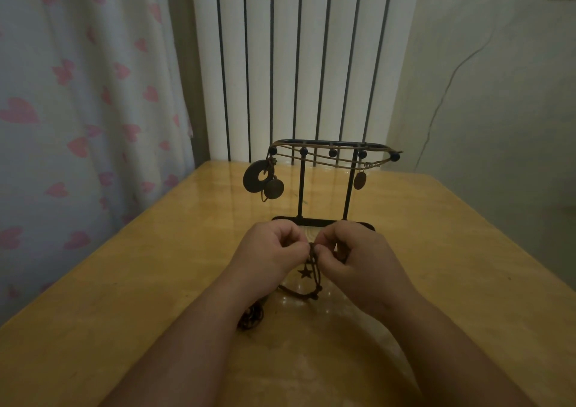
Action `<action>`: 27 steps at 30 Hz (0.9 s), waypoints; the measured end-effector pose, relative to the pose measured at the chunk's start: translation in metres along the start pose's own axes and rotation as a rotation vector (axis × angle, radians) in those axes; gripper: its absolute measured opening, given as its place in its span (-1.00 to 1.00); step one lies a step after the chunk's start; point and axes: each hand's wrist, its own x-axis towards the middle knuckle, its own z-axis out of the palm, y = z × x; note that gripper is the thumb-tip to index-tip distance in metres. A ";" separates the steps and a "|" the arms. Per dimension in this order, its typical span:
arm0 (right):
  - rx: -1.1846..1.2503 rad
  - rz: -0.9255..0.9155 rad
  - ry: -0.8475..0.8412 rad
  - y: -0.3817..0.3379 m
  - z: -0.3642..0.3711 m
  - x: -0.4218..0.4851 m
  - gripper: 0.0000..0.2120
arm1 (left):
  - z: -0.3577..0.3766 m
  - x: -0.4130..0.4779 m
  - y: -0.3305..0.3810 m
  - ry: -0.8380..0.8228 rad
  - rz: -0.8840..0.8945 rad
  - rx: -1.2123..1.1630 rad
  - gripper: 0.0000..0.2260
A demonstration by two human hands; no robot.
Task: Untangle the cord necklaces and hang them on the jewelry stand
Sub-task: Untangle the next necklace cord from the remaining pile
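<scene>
My left hand (270,252) and right hand (349,255) pinch the dark brown cord necklace (312,252) with its star pendant (304,272), picking its knot apart above the glossy wooden counter (436,266).

Dim, soft, wide-angle bowed edges; faint glare streaks the table (436,250).

A glossy, honey-coloured wooden table (436,250) carries a black jewelry stand (301,188), set on its flat base toward the far side. Nearer, a dark cord (299,294) trails across the top. Just beside it sits a small dark bundle (251,318), probably more coiled cord, though the light is dim.
</scene>
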 end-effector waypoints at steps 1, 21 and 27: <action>-0.029 -0.001 -0.019 -0.001 0.000 0.000 -0.83 | 0.000 0.000 0.000 -0.010 0.005 0.017 -0.89; 0.203 0.128 0.060 0.006 0.004 0.002 -0.85 | 0.002 0.000 0.007 0.023 -0.089 -0.210 -0.90; 0.136 0.093 0.031 0.008 0.008 0.002 -0.89 | 0.000 0.001 0.003 -0.010 -0.131 -0.157 -0.91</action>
